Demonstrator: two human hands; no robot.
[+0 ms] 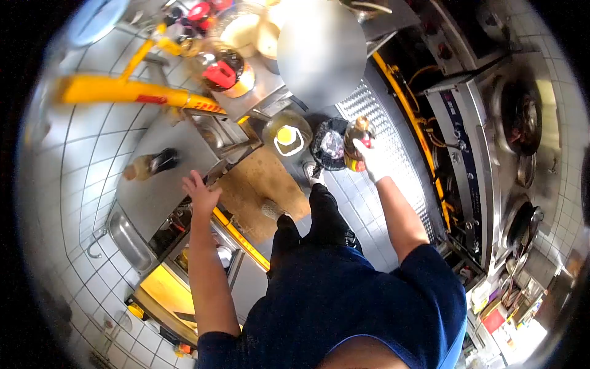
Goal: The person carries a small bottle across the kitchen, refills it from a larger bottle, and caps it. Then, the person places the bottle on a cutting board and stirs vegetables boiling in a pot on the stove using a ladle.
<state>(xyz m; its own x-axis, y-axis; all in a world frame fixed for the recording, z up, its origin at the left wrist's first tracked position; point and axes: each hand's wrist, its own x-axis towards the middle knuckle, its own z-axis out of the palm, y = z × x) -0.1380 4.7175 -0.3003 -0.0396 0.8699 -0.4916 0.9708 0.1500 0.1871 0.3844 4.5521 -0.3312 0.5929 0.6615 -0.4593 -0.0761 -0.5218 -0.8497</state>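
My right hand (370, 161), in a white glove, is closed around a large bottle (354, 161) with a brownish see-through upper part and a red and yellow label. The bottle is beside a bin (321, 138) lined with a black bag, which has clear crumpled plastic in it. My left hand (201, 193) has its fingers spread and holds nothing. It is over the edge of a steel counter (166, 197), near a bottle (150, 165) with a dark end that appears to lie on that counter.
A wok (519, 117) and a pan (519, 221) sit on the stove to the right. Ahead are a bucket (295, 149) with something yellow in it and a red-handled jug (227, 75). A yellow pipe (135, 92) crosses the upper left. Cardboard (246, 190) covers the floor.
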